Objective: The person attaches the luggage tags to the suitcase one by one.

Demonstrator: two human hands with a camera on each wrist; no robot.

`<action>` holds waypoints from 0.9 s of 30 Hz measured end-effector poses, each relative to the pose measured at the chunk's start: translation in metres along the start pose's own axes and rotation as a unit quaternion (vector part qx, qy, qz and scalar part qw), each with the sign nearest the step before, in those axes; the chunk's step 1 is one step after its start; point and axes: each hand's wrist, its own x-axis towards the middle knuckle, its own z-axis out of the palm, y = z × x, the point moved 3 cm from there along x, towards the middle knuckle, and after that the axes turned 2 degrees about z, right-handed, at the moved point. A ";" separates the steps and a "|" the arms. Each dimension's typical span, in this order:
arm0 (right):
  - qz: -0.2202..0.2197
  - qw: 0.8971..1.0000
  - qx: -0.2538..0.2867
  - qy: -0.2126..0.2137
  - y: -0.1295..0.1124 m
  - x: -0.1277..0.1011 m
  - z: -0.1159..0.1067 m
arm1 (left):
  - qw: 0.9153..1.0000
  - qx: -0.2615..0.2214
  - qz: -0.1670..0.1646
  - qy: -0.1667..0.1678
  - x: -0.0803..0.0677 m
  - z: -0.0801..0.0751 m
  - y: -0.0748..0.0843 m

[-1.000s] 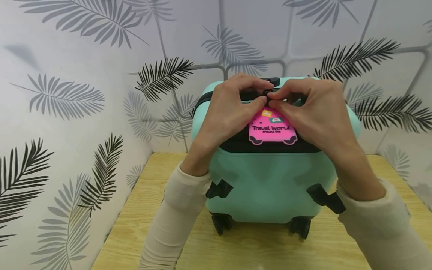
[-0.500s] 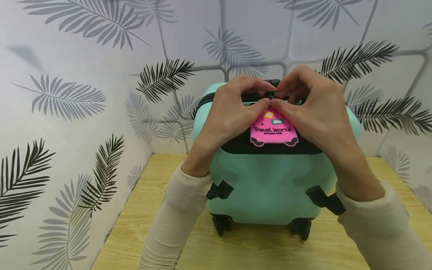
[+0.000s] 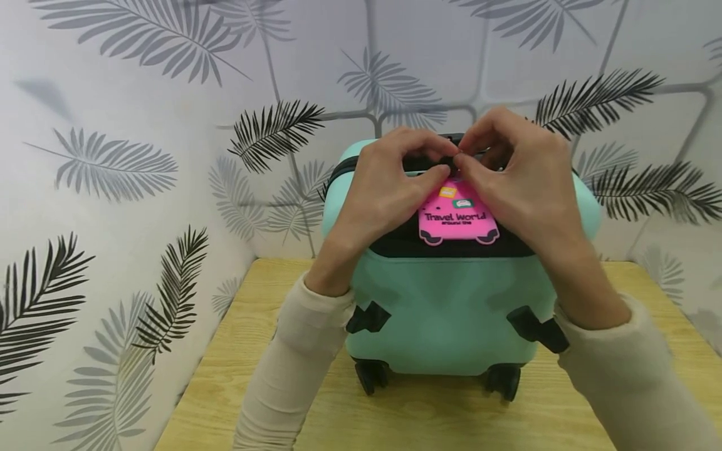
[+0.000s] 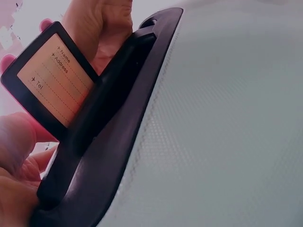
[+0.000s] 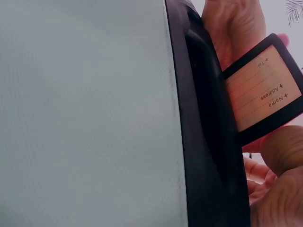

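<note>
A pink suitcase-shaped luggage tag (image 3: 458, 220) lies at the side handle of a mint-green suitcase (image 3: 445, 313). My left hand (image 3: 386, 181) pinches a small black strap (image 3: 450, 163) at the tag's top between thumb and fingers. Right beside it, the thumb and index finger of my right hand (image 3: 524, 178) come together at the same strap; their tips hide most of it. From the left wrist, the tag's back (image 4: 56, 80) shows a name and address card in a black frame, standing out past the black handle (image 4: 102, 101).
The suitcase stands on a wood-grain table (image 3: 271, 351), its black wheels (image 3: 501, 381) toward me. A wall (image 3: 113, 238) with leaf patterns rises close behind and to the left. Black wrist mounts (image 3: 538, 329) hang by both sleeves.
My right index finger has lifted off the strap and come back to meet the thumb, slightly higher than before. The left hand has stayed almost in place; the tag has barely shifted.
</note>
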 end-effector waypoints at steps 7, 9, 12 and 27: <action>0.010 0.999 -0.013 -0.027 0.001 0.007 -0.002 | 1.000 -0.008 -0.007 0.004 0.000 -0.001 0.000; 0.013 0.999 -0.021 -0.044 0.002 0.010 -0.001 | 1.000 -0.010 -0.007 0.003 0.000 -0.001 0.000; 0.006 0.997 -0.030 -0.075 0.003 0.017 0.001 | 1.000 -0.010 -0.004 0.003 0.000 -0.001 -0.001; 0.048 0.984 -0.019 -0.170 0.013 0.026 0.006 | 1.000 -0.012 -0.009 0.006 0.001 -0.001 -0.002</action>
